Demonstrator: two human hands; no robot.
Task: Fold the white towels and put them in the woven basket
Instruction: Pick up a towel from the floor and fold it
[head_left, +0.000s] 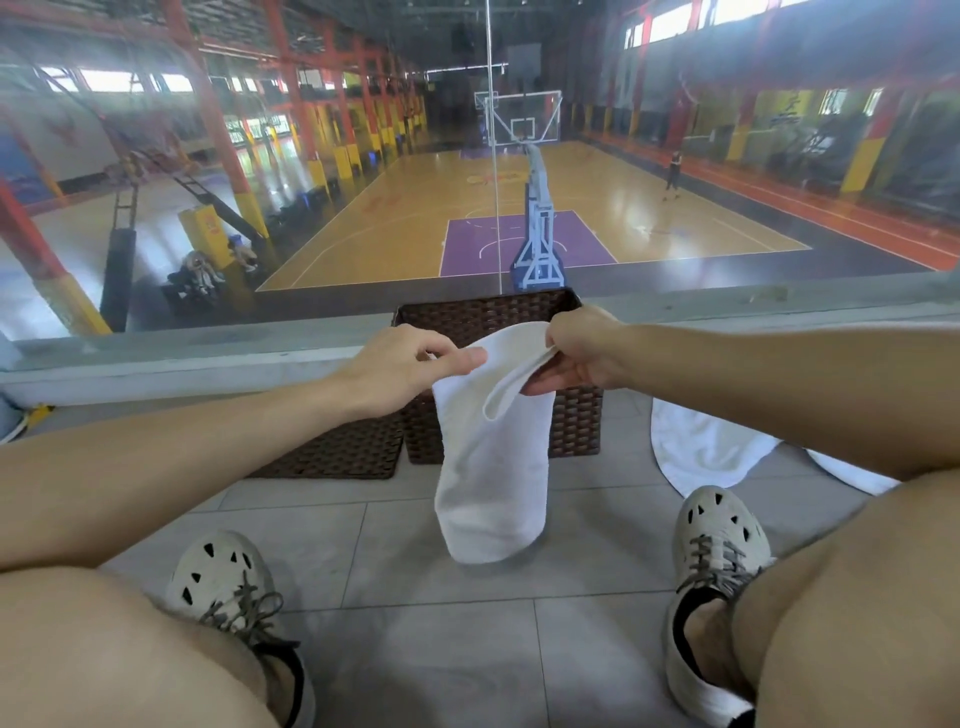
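Holding the towel (493, 467) up by its top edge, I have both hands on it. My left hand (410, 364) pinches one end of the edge between thumb and fingers. My right hand (576, 353) grips the other end with fingers curled round the cloth. The towel is doubled over and hangs straight down between my knees, long axis upright. Its rounded lower end looks to be just above the floor (467, 613), though I cannot tell whether it touches.

The basket (576, 421) stands on the floor directly behind the towel, past my hands and away from me. Its open top is at about the height of my hands, and both hands sit in front of its near rim, the left by the near left corner and the right by the near right one. Neither hand is clearly nearer, so I judge the move is a joint one. The hanging length needs at least one more fold to shorten it, and then both hands carry it forward over the near rim and lower it in.

A flat woven lid (337, 452) lies on the floor against the basket's left side. The other towels (701, 447) lie spread on the floor to its right, near my right leg.
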